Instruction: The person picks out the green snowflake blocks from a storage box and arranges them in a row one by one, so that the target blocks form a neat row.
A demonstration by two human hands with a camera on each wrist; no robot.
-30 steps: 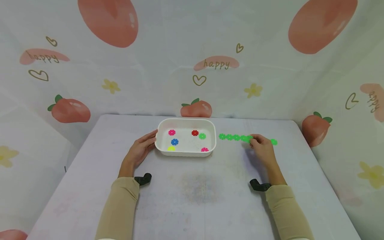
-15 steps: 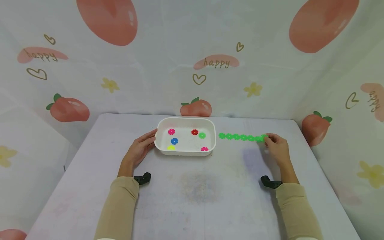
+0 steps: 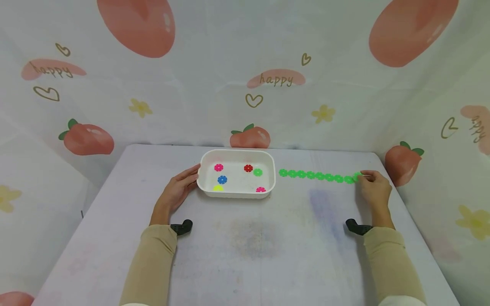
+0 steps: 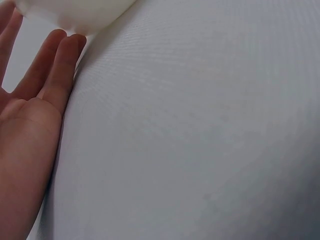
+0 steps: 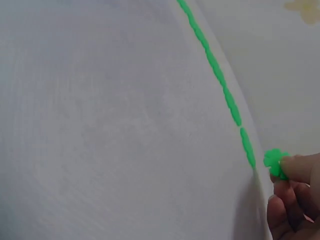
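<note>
A white plastic tray (image 3: 237,195) stands toward the back of the table. My left hand (image 3: 178,193) rests against its left side with fairly straight fingers; in the left wrist view the fingertips (image 4: 75,40) meet the tray's lower wall (image 4: 80,17). Right of the tray, several green snowflake discs lie in a long row (image 3: 311,175). At the row's far right end, my right hand (image 3: 375,189) pinches a green snowflake disc (image 5: 274,161) between thumb and finger. The right wrist view shows that disc tilted up, just beyond the end of the row (image 5: 215,67).
Inside the tray lie loose discs: two pink ones, a red disc (image 3: 248,168), a green disc (image 3: 258,172), a blue disc (image 3: 222,179) and a yellow disc (image 3: 218,188). A patterned cloth backdrop (image 3: 191,106) rises right behind the table's back edge.
My right hand has moved rightward along the green row to its right end, uncovering more discs it had hidden. My left hand and the tray have stayed put.
</note>
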